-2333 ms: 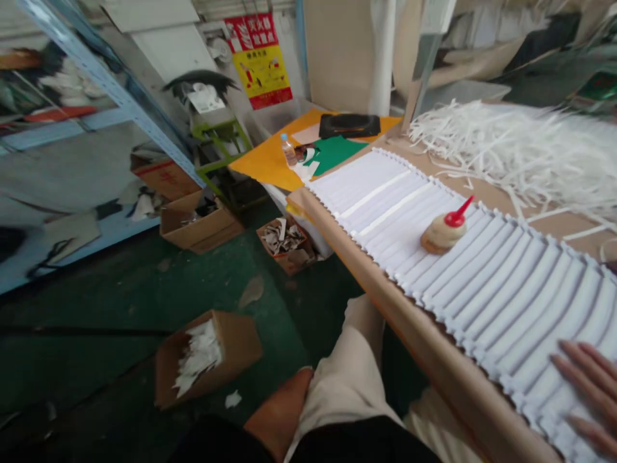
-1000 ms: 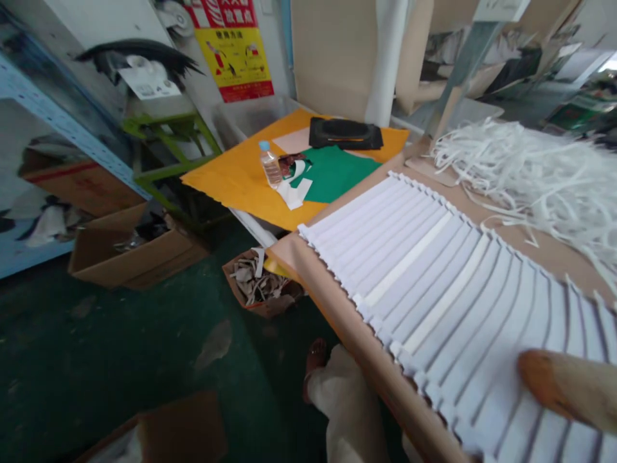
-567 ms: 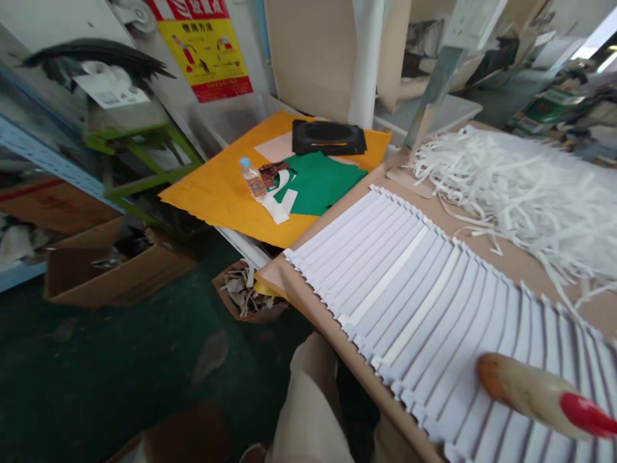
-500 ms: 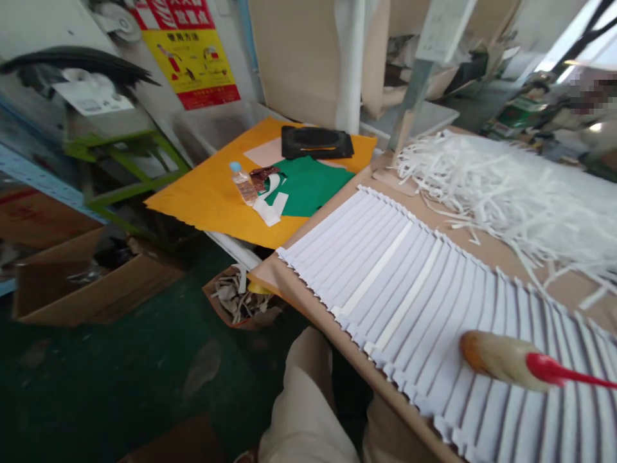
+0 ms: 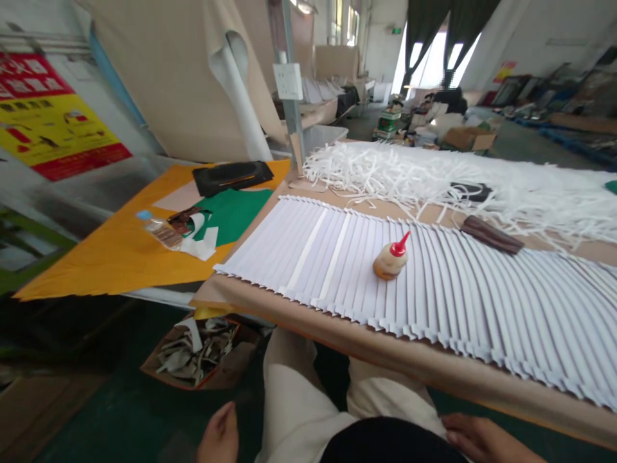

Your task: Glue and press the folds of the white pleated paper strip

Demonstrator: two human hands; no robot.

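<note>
At the bottom edge, left of the legs, is my left hand (image 5: pixel 220 435), its fingers hard to make out. My right hand (image 5: pixel 475 437) is low on the right, beside the light trousers; whether it holds anything does not show. Neither hand touches the table. Overlapping white strips (image 5: pixel 337 257) lie in a long row on the brown-covered table (image 5: pixel 299 325). A glue bottle (image 5: pixel 389 262) with a red nozzle stands on them. A dark brown rolled piece (image 5: pixel 491 236) rests at their far edge.
Behind the row is a heap of loose white strips (image 5: pixel 434 177). On the left, yellow material (image 5: pixel 110 257) carries a green sheet (image 5: pixel 241 209), a water bottle (image 5: pixel 164 233) and black pieces (image 5: pixel 231 177). A box of scraps (image 5: pixel 193 350) sits below the table's left corner.
The view has swung to the right, showing more of the table and room. Both hands have come into view at the bottom. The brown rolled piece is now visible.
</note>
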